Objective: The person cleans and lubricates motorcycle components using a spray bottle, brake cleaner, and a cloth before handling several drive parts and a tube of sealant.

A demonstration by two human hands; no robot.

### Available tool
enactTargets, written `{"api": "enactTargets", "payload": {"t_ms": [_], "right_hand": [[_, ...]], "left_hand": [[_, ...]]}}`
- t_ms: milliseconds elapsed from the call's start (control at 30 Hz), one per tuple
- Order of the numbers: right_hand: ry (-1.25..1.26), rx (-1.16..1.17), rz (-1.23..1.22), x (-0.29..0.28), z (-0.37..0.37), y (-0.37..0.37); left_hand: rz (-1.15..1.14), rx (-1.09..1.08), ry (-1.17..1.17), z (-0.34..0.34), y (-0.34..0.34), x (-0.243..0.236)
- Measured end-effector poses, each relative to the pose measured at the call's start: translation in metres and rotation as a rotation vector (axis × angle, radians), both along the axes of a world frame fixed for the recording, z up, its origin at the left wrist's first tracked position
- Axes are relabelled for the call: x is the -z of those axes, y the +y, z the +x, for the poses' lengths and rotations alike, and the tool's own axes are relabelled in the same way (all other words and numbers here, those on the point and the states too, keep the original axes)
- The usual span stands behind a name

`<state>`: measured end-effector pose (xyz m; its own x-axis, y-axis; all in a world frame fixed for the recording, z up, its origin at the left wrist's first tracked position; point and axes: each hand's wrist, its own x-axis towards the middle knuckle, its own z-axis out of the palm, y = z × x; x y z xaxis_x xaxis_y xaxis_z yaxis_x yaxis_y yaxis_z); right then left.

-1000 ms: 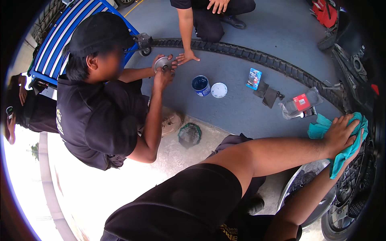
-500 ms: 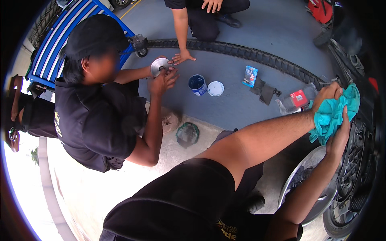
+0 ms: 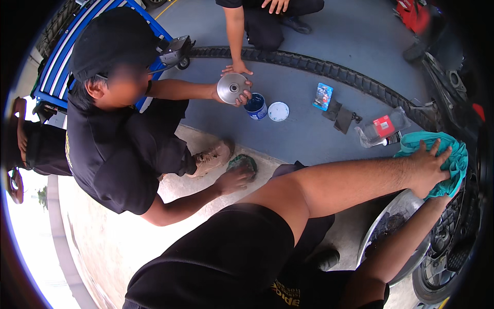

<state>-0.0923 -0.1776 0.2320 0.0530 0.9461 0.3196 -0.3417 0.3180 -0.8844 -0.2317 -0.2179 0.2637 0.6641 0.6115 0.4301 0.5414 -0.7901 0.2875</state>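
We rest open left hand on rag; can't tell if right hand grips; looks soft, light; bunch middle.

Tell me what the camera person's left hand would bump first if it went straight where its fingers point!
The left hand would meet the teal cloth first, since it is touching it. Beyond seem to be dark machine parts, though the depth is hard to judge.
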Motion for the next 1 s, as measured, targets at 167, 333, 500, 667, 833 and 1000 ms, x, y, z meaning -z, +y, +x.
{"api": "enactTargets", "payload": {"t_ms": [167, 333, 500, 667, 833, 1000], "right_hand": [[0.242, -0.619, -0.082, -0.050, -0.051, -0.036], [-0.025, 0.063, -0.392, -0.022, -0.026, -0.024], [-0.116, -0.012, -0.317, -0.005, -0.090, -0.035], [-0.519, -0.194, -0.285, 0.025, -0.125, -0.043], [-0.765, -0.426, -0.625, 0.158, -0.112, -0.046], [-1.731, -0.663, -0.537, 0.210, -0.139, -0.101]], "left_hand": [[-0.164, -0.053, -0.254, -0.044, 0.013, -0.015], [-0.099, -0.032, -0.219, -0.060, 0.025, -0.029], [-0.210, -0.264, -0.173, -0.120, -0.029, -0.023], [-0.396, -0.403, -0.213, -0.198, -0.102, -0.023], [-0.170, -0.657, -0.451, -0.257, -0.153, -0.007], [-0.081, -1.028, -0.520, -0.335, -0.142, -0.014]]}}
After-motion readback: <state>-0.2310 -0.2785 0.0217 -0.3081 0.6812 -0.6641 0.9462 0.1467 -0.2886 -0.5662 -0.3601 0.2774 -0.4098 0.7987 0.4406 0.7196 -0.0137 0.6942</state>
